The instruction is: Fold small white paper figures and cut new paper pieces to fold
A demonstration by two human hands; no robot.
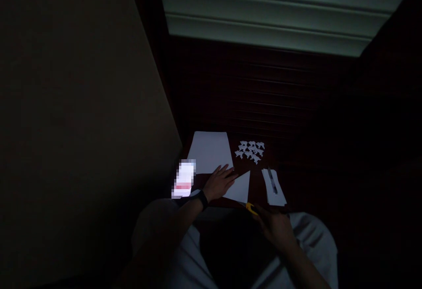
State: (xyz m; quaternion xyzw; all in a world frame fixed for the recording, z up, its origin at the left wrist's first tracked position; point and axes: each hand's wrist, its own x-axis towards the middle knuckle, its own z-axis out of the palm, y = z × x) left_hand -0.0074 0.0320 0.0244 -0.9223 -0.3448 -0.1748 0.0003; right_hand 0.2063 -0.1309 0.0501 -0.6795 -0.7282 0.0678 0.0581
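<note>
My left hand (219,183) lies flat with fingers stretched, pressing on a folded white sheet of paper (240,187) that shows a pointed, triangular end. My right hand (276,226) is closed around a yellow utility knife (252,209). The knife's blade reaches the lower edge of the folded sheet, to the right of my left hand; in this dim light I cannot tell how deep it sits in the paper. Just beyond my left fingertips lies a larger stack of white paper (211,150).
Small folded white paper pieces (251,150) cluster at the back of the dark table. A pen (272,181) rests on a stack of narrow paper (279,199) at the right. A lit, blurred phone (184,178) stands left. Walls (99,104) and slats (263,12) rise beyond.
</note>
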